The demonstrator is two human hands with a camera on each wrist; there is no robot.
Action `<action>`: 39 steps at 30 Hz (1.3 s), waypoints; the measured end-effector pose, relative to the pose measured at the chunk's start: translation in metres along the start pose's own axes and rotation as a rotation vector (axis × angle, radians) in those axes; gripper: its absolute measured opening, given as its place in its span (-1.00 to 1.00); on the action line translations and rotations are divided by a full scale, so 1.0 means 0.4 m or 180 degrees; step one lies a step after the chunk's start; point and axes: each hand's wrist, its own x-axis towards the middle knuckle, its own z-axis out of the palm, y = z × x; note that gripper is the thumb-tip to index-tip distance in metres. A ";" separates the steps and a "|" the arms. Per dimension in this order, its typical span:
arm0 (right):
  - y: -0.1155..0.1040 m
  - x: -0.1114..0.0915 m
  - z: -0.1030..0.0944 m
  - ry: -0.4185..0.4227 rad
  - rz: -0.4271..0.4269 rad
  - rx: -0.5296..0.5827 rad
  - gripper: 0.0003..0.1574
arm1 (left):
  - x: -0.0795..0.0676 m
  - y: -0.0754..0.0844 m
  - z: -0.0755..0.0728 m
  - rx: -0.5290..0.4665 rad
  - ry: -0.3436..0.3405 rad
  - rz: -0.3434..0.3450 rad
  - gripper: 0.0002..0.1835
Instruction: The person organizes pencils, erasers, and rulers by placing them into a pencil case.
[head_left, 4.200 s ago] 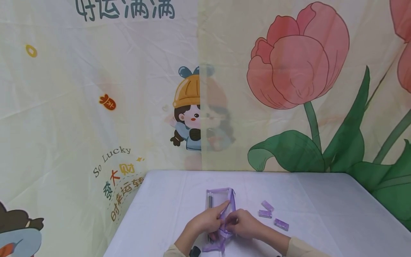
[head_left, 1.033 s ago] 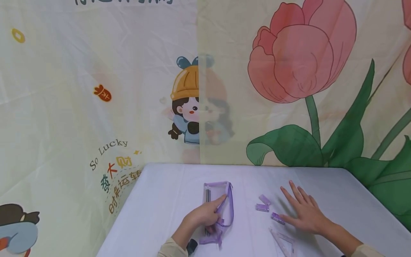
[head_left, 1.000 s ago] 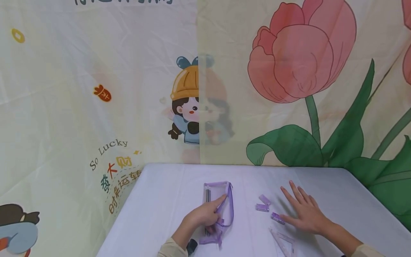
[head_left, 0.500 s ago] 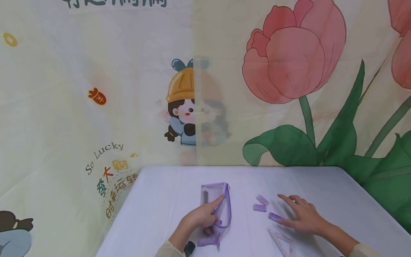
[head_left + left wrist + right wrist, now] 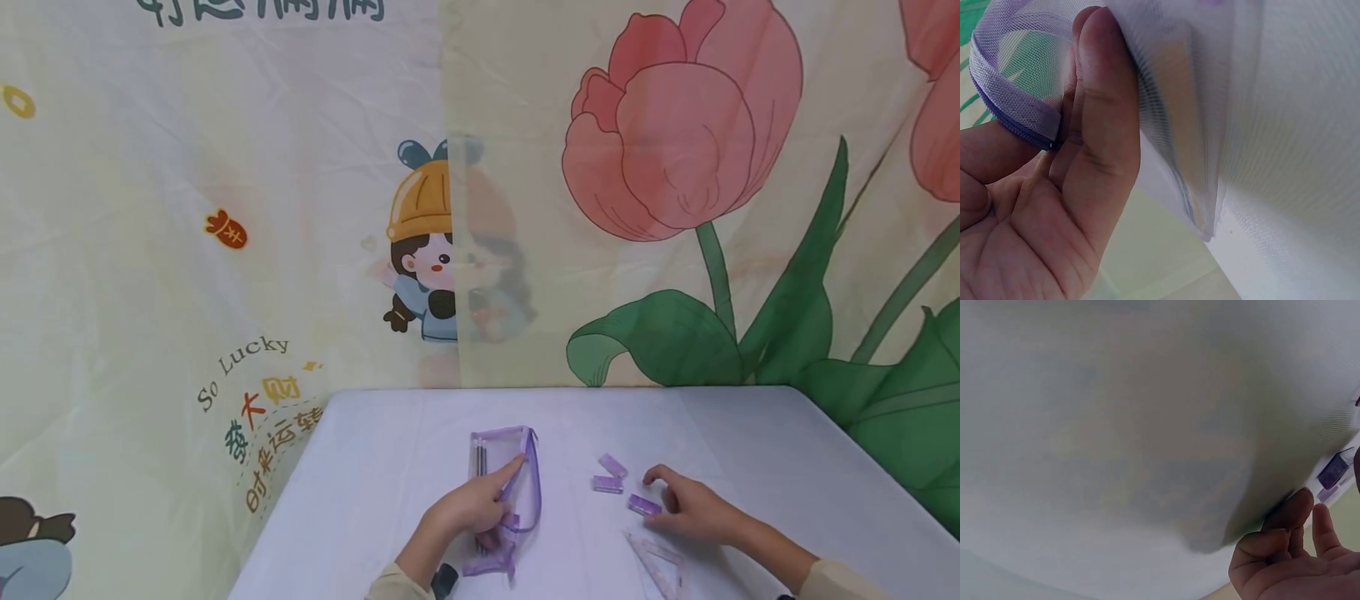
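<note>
My left hand [image 5: 468,507] grips the open zip edge of a see-through purple mesh pencil case [image 5: 501,435], its index finger stretched along the zip. In the left wrist view the zip band [image 5: 1013,106] passes between the fingers. Dark pencils [image 5: 481,458] lie along the case's left side. On the right, my right hand [image 5: 697,510] has bent fingers around the near end of a small purple block [image 5: 643,504]. In the right wrist view this purple block [image 5: 1334,472] shows beyond the fingertips, which are not closed on it.
Two more small purple blocks, one nearer [image 5: 607,484] and one farther [image 5: 612,465], lie left of my right hand. A clear set square [image 5: 658,567] lies in front of it. The white-covered table [image 5: 390,417] ends at a printed cloth backdrop [image 5: 517,358].
My right hand has left the pencil case and moved right. Spread wide a second ago, its fingers have since bent in beside the nearest purple block. My left hand keeps its hold.
</note>
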 end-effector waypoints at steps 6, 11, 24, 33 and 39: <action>-0.012 -0.001 -0.004 0.0008 -0.0286 -0.0134 -0.54 | -0.002 0.002 -0.002 0.0028 -0.0021 0.0009 -0.16; -0.016 0.010 -0.010 -0.0026 -0.0460 -0.0207 -0.66 | -0.001 -0.001 -0.002 0.0058 0.0028 -0.0009 -0.16; -0.020 0.029 -0.036 -0.0138 -0.0207 -0.0155 -0.67 | 0.009 0.016 -0.002 0.0007 0.0094 -0.0067 -0.17; -0.018 0.028 -0.041 -0.0096 -0.0315 -0.0173 -0.70 | 0.016 0.016 -0.002 -0.0032 0.0094 -0.0096 -0.17; -0.028 0.029 -0.043 -0.0021 -0.0325 -0.0170 -0.71 | 0.017 0.016 -0.001 0.0069 0.0106 -0.0097 -0.16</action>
